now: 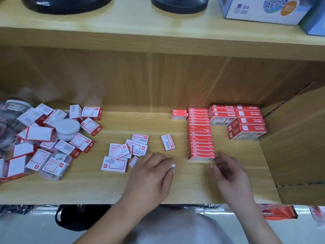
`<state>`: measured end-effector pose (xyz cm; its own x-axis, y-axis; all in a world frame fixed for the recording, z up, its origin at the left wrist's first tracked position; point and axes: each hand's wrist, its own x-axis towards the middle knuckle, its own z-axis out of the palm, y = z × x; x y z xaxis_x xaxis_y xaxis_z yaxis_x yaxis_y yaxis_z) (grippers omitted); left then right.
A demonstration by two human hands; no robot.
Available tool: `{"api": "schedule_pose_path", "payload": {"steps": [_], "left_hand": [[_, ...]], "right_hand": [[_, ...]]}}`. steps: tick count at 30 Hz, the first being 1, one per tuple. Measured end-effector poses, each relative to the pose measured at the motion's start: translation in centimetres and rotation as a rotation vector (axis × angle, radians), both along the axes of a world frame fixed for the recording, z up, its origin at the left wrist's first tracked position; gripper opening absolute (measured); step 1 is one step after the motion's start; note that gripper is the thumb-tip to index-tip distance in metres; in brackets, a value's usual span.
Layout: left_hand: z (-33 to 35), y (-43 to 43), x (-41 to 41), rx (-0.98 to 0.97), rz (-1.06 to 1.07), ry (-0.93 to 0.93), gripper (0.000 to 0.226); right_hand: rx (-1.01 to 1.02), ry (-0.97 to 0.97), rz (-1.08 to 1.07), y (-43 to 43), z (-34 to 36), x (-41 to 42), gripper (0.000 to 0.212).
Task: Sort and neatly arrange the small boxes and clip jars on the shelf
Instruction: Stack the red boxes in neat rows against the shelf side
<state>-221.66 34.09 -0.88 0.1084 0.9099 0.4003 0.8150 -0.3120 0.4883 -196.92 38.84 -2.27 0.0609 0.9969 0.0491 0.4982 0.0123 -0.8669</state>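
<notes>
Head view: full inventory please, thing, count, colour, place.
shelf: one, light wood, bearing the rest
row of boxes: about a dozen, red, right of centre
larger boxes: roughly seven, red, stacked back right
stacked pair: two, red-white, back, left of row
loose boxes: about seven, white-red, centre
jumbled boxes: many, white-red, left
jar: one, white lid, in the jumble
clear bags: count unclear, far left
black bases: two, upper shelf
printed boxes: two, blue, upper right
cardboard panel: one, brown, right
left hand: one, by loose boxes, white bit at fingertips
right hand: one, at row's front end, empty
</notes>
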Motion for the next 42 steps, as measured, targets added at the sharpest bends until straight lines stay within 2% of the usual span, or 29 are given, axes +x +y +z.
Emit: {"api": "schedule_pose_path", "payload": {"steps": [3, 6, 7, 8, 11, 13, 17, 21, 23, 25, 28, 32, 34, 38, 42], "left_hand": [[-0.7, -2.6, -3.7, 0.010, 0.101, -0.023, 0.017], [-1.4, -4.5, -6.8, 0.012, 0.256, -0.014, 0.021], [-1.5, -4.8, -7.7, -0.002, 0.314, -0.021, 0.025], [-1.6, -5.0, -8.5, -0.022, 0.372, -0.033, 0.030], [-2.0, -5.0, -10.1, -0.103, 0.454, -0.079, 0.051], [-2.3, -4.9, -10.7, -0.148, 0.452, -0.157, 0.057], [-2.6, -5.1, -12.1, -0.220, 0.411, -0.348, 0.059], [-2.4, -5.2, -14.1, -0.275, 0.302, -0.475, 0.055], [-2.6, -5.4, -14.9, -0.349, 0.250, -0.508, 0.062], [-2.8, -5.6, -15.4, -0.407, 0.210, -0.540, 0.067], [-2.9, -5.6, -15.8, -0.428, 0.170, -0.611, 0.067], [-2.9, -5.5, -15.6, -0.418, 0.176, -0.657, 0.069], [-2.8, -5.5, -15.6, -0.422, 0.189, -0.652, 0.067], [-2.7, -5.4, -16.2, -0.417, 0.174, -0.677, 0.056], [-2.1, -5.4, -16.2, -0.462, 0.208, -0.758, 0.037]], "right_hand": [[0.090, 0.011, -0.023, -1.8, 1.8, -1.4, 0.035], [0.051, -0.068, 0.195, -2.8, 2.2, -4.4, 0.023], [0.012, -0.118, 0.284, -2.9, 2.0, -5.6, 0.025], [-0.025, -0.164, 0.350, -3.1, 1.6, -6.8, 0.036], [-0.064, -0.342, 0.380, -3.3, 0.3, -9.3, 0.060], [-0.037, -0.405, 0.365, -3.2, 0.1, -10.3, 0.060], [-0.016, -0.401, 0.386, -2.7, 0.0, -12.2, 0.057], [-0.010, -0.256, 0.445, -2.4, 0.6, -14.4, 0.053], [0.001, -0.154, 0.428, -2.5, 0.8, -14.9, 0.056], [0.020, -0.131, 0.405, -2.6, 0.7, -15.2, 0.057], [0.041, -0.243, 0.331, -2.2, 0.7, -15.8, 0.043], [0.092, -0.566, 0.351, 0.4, 1.4, -17.7, 0.046], [0.063, -0.654, 0.396, 1.2, 1.6, -18.8, 0.047], [0.063, -0.612, 0.340, 1.7, 1.4, -19.4, 0.036], [-0.026, -0.439, 0.293, 1.6, 2.0, -19.4, 0.022]]}}
